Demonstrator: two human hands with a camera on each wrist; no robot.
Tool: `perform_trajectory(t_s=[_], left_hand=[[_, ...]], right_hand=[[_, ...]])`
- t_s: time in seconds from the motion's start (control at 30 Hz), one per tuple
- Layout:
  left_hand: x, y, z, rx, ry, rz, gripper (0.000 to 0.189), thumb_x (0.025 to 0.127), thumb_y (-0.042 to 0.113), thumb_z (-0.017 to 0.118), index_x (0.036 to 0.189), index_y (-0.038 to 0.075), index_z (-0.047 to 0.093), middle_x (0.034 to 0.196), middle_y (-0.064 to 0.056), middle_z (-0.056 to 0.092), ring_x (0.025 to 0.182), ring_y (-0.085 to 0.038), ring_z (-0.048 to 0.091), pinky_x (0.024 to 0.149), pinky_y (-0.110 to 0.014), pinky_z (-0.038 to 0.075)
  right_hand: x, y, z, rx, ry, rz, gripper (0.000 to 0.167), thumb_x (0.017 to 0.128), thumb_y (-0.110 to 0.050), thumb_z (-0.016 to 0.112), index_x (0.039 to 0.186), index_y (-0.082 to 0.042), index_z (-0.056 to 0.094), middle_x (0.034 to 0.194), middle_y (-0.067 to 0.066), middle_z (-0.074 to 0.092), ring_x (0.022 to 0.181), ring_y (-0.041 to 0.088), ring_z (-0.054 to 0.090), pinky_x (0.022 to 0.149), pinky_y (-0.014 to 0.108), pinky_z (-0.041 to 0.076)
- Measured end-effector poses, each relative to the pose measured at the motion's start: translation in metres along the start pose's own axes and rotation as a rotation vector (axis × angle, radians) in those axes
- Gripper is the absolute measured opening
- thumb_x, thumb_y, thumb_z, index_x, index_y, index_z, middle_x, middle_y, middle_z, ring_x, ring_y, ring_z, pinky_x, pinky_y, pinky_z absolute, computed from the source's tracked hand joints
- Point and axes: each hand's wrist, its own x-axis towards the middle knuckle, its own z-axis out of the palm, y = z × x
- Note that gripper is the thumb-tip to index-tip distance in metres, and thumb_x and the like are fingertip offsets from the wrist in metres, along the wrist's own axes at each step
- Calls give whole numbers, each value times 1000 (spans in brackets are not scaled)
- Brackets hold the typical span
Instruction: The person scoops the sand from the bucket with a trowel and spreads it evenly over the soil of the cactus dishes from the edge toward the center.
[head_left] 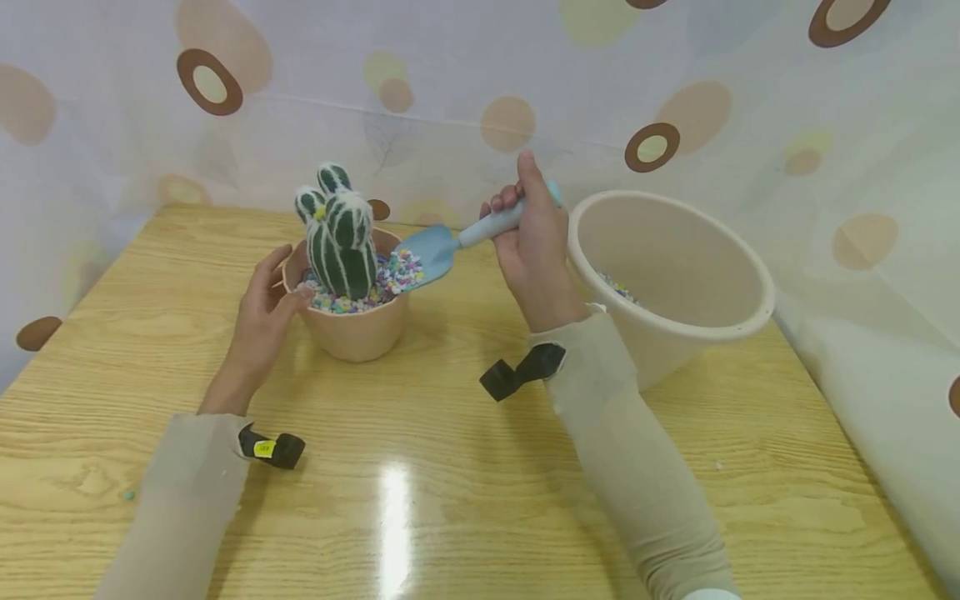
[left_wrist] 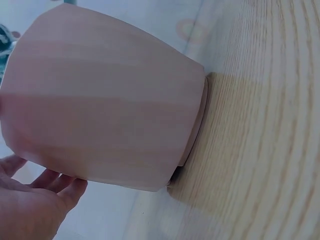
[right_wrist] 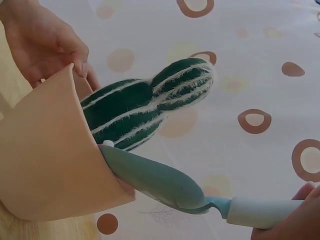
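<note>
A green cactus (head_left: 341, 250) with white fuzzy ribs stands in a peach flowerpot (head_left: 360, 333), among small multicoloured pebbles (head_left: 337, 302). My left hand (head_left: 262, 296) grips the pot's left rim, thumb over the edge and fingers along the outside wall. My right hand (head_left: 536, 237) holds a blue trowel (head_left: 438, 252) by its pale handle, the thumb pointing up. Colourful pebbles lie on the blade, whose tip is right at the pot's right rim. In the right wrist view, the trowel (right_wrist: 155, 175) slants over the rim close beside the cactus (right_wrist: 130, 110).
A large cream bucket (head_left: 675, 333) stands to the right, close to my right forearm, with some pebbles (head_left: 618, 287) visible inside. The wooden table (head_left: 450, 467) meets a dotted cloth (head_left: 450, 108) behind and at the right. A tiny green pebble (head_left: 130, 495) lies at the left.
</note>
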Motion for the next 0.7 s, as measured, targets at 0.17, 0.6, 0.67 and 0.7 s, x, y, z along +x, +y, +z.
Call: perform_trajectory(t_s=[0.17, 0.6, 0.67, 0.7], left_hand=[[1, 0, 0, -39, 21, -18, 57, 98, 12, 43, 149, 5, 19, 148, -23, 29, 120, -8, 42, 94, -9, 38], [0, 1, -1, 93, 28, -4, 59, 97, 18, 46, 149, 4, 22, 146, -18, 30, 129, -26, 32, 107, -43, 33], [0, 2, -1, 83, 7, -3, 60, 96, 17, 47, 149, 5, 21, 146, -16, 28, 130, -24, 32, 107, -42, 33], [0, 2, -2, 81, -3, 1, 61, 96, 16, 48, 149, 4, 20, 147, -16, 28, 130, -25, 31, 107, -44, 33]], right_hand=[[-1, -2, 2, -3, -3, 10, 42, 97, -24, 55, 60, -9, 42, 54, -1, 42, 56, 14, 41, 65, 25, 37], [-4, 8, 8, -59, -63, -27, 36, 97, -17, 54, 62, -10, 46, 54, -2, 44, 56, 12, 42, 64, 24, 40], [-5, 6, 9, -74, -85, -44, 34, 97, -16, 54, 65, -10, 48, 54, -2, 45, 56, 12, 42, 64, 23, 41], [-5, 5, 10, -80, -92, -52, 33, 97, -15, 53, 65, -10, 48, 54, -2, 45, 56, 12, 42, 64, 23, 41]])
